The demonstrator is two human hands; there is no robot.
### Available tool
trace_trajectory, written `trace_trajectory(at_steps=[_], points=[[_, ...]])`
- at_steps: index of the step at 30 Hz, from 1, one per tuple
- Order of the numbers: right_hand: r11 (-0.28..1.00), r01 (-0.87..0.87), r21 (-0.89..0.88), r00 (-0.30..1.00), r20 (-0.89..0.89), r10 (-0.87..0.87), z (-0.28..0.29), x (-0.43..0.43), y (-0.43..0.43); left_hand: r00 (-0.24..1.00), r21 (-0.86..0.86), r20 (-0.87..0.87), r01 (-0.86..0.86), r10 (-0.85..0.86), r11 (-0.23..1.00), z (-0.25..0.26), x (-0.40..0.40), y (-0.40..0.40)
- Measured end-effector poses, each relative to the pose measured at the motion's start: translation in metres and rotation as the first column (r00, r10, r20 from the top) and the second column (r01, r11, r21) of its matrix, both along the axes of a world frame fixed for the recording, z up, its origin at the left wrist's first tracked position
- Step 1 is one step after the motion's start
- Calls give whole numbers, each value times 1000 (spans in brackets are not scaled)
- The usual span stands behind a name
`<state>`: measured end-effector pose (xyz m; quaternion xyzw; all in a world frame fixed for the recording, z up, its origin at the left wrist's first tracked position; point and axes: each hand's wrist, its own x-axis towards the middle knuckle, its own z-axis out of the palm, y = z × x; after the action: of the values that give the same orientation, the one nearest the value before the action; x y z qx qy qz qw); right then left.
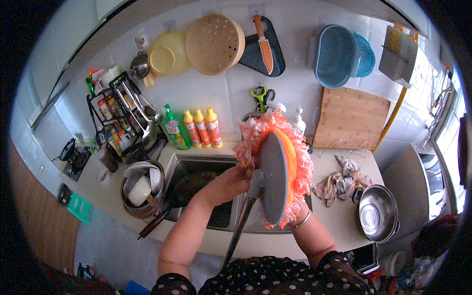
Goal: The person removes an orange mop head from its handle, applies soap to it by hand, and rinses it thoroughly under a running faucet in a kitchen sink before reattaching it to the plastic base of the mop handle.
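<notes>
An orange-and-white fringed mop head (284,166) with a grey oval plate is raised over the double sink (199,156). Its dark handle slants down toward my body. My left hand (230,184) is at the left edge of the fringe, beside the grey joint; its fingers are partly hidden by the mop, and it seems to hold the fringe or cover. Behind the mop head, my right hand (300,214) is mostly covered; only the part near the wrist, with a bracelet, shows, so its grip cannot be seen.
Left of the sink stand a pot with bowls (142,188), a spice rack (110,107) and a green soap bottle (176,129). Three yellow-capped bottles (200,129) line the wall. Rightward are crumpled rags (343,184), a steel basin (376,214) and a wooden cutting board (352,120).
</notes>
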<state>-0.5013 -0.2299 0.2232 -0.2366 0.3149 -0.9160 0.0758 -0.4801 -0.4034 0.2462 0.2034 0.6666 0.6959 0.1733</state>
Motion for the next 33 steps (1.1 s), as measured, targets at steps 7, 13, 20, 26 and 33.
trace_trajectory(at_steps=[7,13,20,26,33], points=[[977,-80,199,994,-59,93,-8,9,26,973,21,-189,141,-134,990,-46,12,3],[963,-270,6,959,87,268,-11,-1,29,992,232,13,-123,124,965,-41,46,26],[885,-280,373,931,-120,345,-26,-30,76,981,411,10,-180,193,894,-32,46,34],[620,336,709,760,-593,266,32,-28,92,945,470,2,-289,327,834,-23,48,43],[833,494,247,821,-449,-354,53,0,94,950,461,1,-278,313,843,-24,51,47]])
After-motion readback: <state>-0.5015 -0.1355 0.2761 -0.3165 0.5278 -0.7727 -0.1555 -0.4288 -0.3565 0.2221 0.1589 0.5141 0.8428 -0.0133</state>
